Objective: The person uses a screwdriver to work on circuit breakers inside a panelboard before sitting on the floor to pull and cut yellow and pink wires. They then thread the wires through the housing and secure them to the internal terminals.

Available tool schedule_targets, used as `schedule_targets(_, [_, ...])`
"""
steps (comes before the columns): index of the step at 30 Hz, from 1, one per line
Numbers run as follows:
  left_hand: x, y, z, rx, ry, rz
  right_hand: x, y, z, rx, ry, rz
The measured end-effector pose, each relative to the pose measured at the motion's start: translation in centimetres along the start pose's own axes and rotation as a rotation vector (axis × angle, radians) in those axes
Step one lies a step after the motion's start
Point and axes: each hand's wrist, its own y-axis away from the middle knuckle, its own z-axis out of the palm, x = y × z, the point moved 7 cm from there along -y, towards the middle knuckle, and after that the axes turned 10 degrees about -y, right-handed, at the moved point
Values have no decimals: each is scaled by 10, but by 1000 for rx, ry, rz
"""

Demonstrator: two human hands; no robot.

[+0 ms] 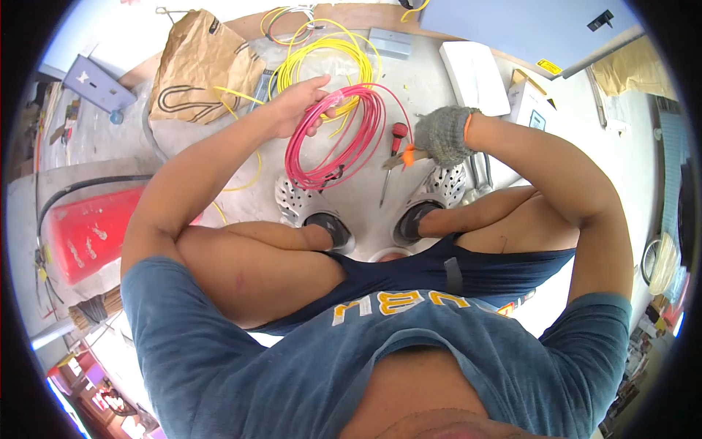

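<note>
My left hand, bare, is closed around the upper left side of a coil of red wire. The coil hangs in a loose oval above the floor, between my feet and the yellow wire. A grey knitted glove covers my right hand, which grips pliers with orange on the handles. The pliers' jaws point left. A single strand of red wire arcs from the coil's top toward this hand; its end near the orange part is hard to make out. Beneath the pliers lies a screwdriver with a red handle.
Behind the red coil lies a coil of yellow wire. A brown paper bag stands at upper left, a red box further left. At upper right are a white box and a grey cabinet. My feet in grey clogs flank the work.
</note>
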Motion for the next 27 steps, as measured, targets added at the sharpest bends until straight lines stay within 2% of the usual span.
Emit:
schedule_targets(1, [3, 2, 5, -2, -14, 3, 20, -7, 20, 5, 23, 86])
schedule_targets(3, [27, 21, -1, 456, -749, 253, 55, -18, 63, 20, 38, 169])
schedule_targets(4, [36, 27, -1, 653, -965, 558, 72, -19, 79, 73, 22, 206])
schedule_targets(5, [31, 24, -3, 659, -966, 552, 76, -16, 85, 98, 20, 219])
schedule_targets(6, [36, 28, 1, 735, -1120, 659, 78, -11, 88, 123, 18, 231])
schedule_targets(7, [40, 32, 6, 814, -1269, 766, 75, -2, 84, 288, 170, 243])
schedule_targets(9, [42, 36, 9, 832, -1238, 763, 79, -9, 53, 76, 103, 388])
schedule_targets(10, [42, 32, 12, 738, -1206, 712, 81, -15, 35, -296, -114, 525])
schedule_targets(11, [49, 29, 15, 645, -1181, 674, 77, -8, -5, 300, -245, 483])
schedule_targets(12, [58, 33, 18, 645, -1188, 690, 63, 10, -41, 802, -267, 282])
schedule_targets(14, [63, 38, 38, 341, -1116, 766, 45, 27, -75, 1145, -200, 42])
schedule_targets(15, [67, 40, 41, 334, -1128, 774, 42, 32, -83, 1155, -199, 53])
schedule_targets(17, [84, 59, 54, 247, -987, 1070, 31, 12, -65, 593, -686, -70])
schedule_targets(18, [87, 62, 56, 254, -990, 1075, 30, 17, -66, 742, -744, -126])
schedule_targets(19, [90, 65, 51, 274, -812, 1031, 29, 20, -69, 742, -731, -132])
schedule_targets(20, [93, 68, 46, 293, -632, 986, 31, 28, -74, 735, -924, -66])
schedule_targets(21, [100, 79, 49, 308, -632, 998, 32, 39, -79, 726, -1114, 4])
schedule_targets(23, [127, 128, 66, 751, -1072, 1408, 12, 63, -98, 751, -1178, 23])
schedule_targets(25, [141, 141, 69, 819, -1078, 1512, 6, 81, -107, 762, -1333, 219])
schedule_targets(26, [147, 151, 71, 875, -1088, 1599, 21, 70, -101, 775, -1465, 70])
schedule_targets(27, [154, 158, 73, 899, -1082, 1614, 22, 78, -106, 780, -1438, 68])
